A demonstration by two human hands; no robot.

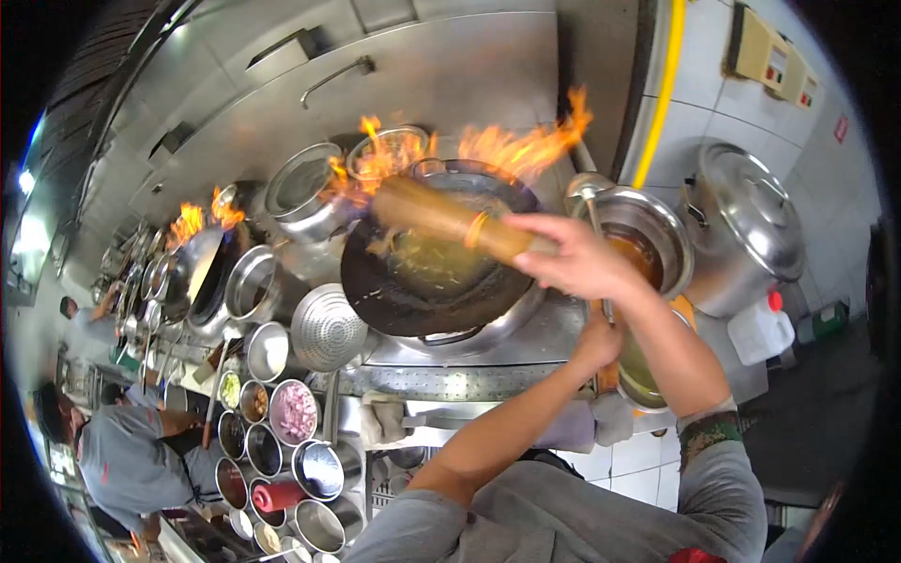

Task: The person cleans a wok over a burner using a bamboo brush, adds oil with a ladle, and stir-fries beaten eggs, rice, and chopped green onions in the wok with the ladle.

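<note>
My right hand [569,251] is closed around the bound end of a bamboo wok brush [422,212], which is blurred by motion over the wok. The black wok [394,305] sits on the burner with yellowish liquid [436,263] in it, and flames [526,145] rise behind its far rim. Crossing under my right forearm, my left hand [599,342] grips the wooden handle of a ladle [591,188]. The ladle's bowl lies at the rim of a steel pot [680,230] holding reddish-brown liquid.
A perforated strainer [328,327] lies left of the wok. Several ingredient bowls stand lower left, one with pink pieces [294,413]. A lidded stockpot [751,216] and a white jug [762,328] are right. More flames [188,225] burn further left; a co-worker [141,460] stands there.
</note>
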